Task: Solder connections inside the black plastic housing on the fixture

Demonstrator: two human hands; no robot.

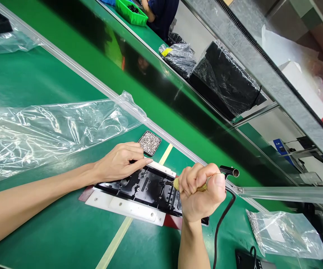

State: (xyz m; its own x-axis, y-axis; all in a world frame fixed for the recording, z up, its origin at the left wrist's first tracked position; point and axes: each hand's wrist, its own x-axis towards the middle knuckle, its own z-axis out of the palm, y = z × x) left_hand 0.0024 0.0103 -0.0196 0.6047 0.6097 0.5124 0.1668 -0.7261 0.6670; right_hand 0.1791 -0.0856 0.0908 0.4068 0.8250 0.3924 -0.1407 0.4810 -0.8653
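Right hand (199, 194) fisted around a yellow-handled electric screwdriver (197, 185), its black cable (220, 224) trailing down toward the near edge — bit end over the black plastic panel (144, 188). Panel lies in a white fixture (128, 208) on the green bench (52, 231). Left hand (120, 161) rests on the panel's far edge, fingers extended, gripping nothing. Small tray of screws (149, 142) just beyond the left hand.
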